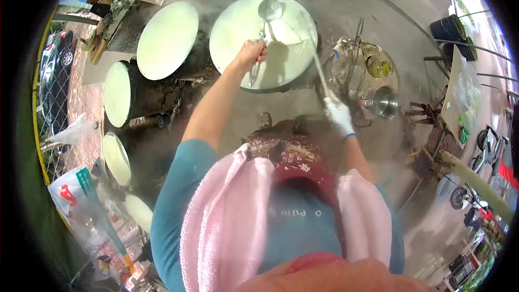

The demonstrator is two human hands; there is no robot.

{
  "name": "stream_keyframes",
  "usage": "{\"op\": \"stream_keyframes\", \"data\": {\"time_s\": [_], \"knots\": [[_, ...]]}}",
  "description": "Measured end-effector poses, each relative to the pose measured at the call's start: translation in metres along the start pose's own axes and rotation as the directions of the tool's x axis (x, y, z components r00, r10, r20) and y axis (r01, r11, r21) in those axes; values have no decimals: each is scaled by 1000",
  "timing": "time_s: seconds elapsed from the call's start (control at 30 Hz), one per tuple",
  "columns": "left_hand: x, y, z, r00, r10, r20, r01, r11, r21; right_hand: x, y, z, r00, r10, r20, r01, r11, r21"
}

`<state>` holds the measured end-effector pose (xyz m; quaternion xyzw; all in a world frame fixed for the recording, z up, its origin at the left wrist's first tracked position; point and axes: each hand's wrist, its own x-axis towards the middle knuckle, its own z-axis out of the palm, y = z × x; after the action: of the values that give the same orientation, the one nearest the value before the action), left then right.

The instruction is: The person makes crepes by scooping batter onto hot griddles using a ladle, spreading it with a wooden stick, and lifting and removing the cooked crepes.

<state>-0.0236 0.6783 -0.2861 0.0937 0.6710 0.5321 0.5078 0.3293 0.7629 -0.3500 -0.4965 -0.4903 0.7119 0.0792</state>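
My bare left hand (252, 54) is wrapped round the handle of a metal ladle (270, 9), whose round bowl is over the far part of a large round pan (232, 32) of pale, milky liquid. White material (285, 32) lies on the liquid just below the ladle bowl. On my right hand (336, 112) is a white glove. Its fingers close round a long pale stick (319, 68), which slants up and left to the pan's right edge. Steam blurs the stick's far end.
More round pans (168, 41) of pale liquid curve down the left side, one (117, 95) nearer me. Right of the big pan, a round stand holds a metal pot (385, 102), a bowl of yellowish liquid (379, 67) and tongs (355, 49). Dark buckets (448, 29) are farther right.
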Motion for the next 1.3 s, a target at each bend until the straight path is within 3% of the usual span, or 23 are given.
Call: {"op": "stream_keyframes", "data": {"time_s": [0.07, 0.17, 0.2, 0.27, 0.4, 0.43, 0.47, 0.53, 0.57, 0.6, 0.73, 0.8, 0.87, 0.93, 0.97, 1.0, 1.07, 1.1, 1.13, 1.17, 1.2, 1.27, 1.3], "knots": [[-23, -16, 8, 997, -64, -42, 60, 994, -93, 9, 39, 40, 985, -148, 90, 151, 988, -33], [-69, -22, 15, 985, -150, -84, 128, 966, -227, -19, -15, 88, 967, 206, 150, -221, 971, 89], [-76, -25, 12, 981, -176, -78, 145, 942, -303, 3, 0, 84, 993, 67, 95, -75, 993, 86], [-88, -26, 11, 970, -227, -85, 177, 904, -390, -8, -36, 75, 1000, 9, -15, -9, 1000, 4], [-102, -23, 14, 957, -289, -15, 237, 813, -532, -14, -55, 71, 974, 77, 215, -42, 986, -160], [-107, -22, 17, 954, -300, -18, 242, 801, -547, -15, -55, 71, 975, -52, 216, 102, 968, -229], [-109, -21, 20, 951, -308, -21, 243, 790, -562, -24, -67, 59, 974, 65, 217, -3, 962, -274], [-115, -20, 25, 949, -313, -41, 219, 746, -629, -19, -53, 42, 984, -162, 75, 177, 940, -292], [-123, -17, 31, 950, -304, -65, 187, 725, -663, -7, -29, 36, 991, -128, 29, 132, 970, -206], [-128, -15, 35, 951, -296, -93, 151, 704, -694, -3, -11, 40, 977, -195, 84, 213, 899, -382], [-122, -18, 57, 946, -320, -48, 132, 515, -847, -25, 7, 102, 932, 172, 319, -174, 984, -20], [-101, -46, 37, 969, -226, -95, 11, 429, -903, -33, -14, 105, 913, 207, 351, -224, 975, 7], [-158, -41, -1, 993, 90, -80, -120, 707, -697, -37, -60, 84, 889, 254, 382, -284, 958, 26], [-173, -84, -35, 872, 439, 219, 155, 176, -972, -19, -79, 59, 960, 35, 280, -28, 999, -29], [-192, -78, -30, 908, 380, 176, 102, 207, -973, 5, -73, 47, 980, -37, 193, 52, 996, -73], [-220, -63, -19, 941, 315, 127, 52, 235, -971, 25, -64, 39, 995, 21, 96, -7, 989, -147], [-249, -42, -15, 974, 227, 11, -48, 252, -966, 27, -46, 45, 960, -204, 193, 269, 865, -423], [-256, -33, -24, 976, 210, -53, -105, 248, -963, 20, -37, 53, 900, -293, 322, 411, 816, -407], [-261, -28, -34, 950, 309, 35, 1, 107, -994, 7, -41, 56, 876, -206, 437, 457, 645, -613], [-265, -23, -45, 907, 403, 121, 137, -10, -991, -11, -51, 59, 865, -133, 484, 440, 666, -602], [-273, -23, -48, 919, 388, 71, 126, -117, -985, -25, -57, 63, 849, -68, 524, 422, 684, -596], [-285, -35, -65, 914, 397, 77, 133, -116, -984, -11, -31, 56, 900, -291, 326, 423, 767, -483], [-293, -42, -74, 898, 435, 61, 113, -95, -989, -13, -22, 56, 912, -285, 296, 402, 771, -495]]}}
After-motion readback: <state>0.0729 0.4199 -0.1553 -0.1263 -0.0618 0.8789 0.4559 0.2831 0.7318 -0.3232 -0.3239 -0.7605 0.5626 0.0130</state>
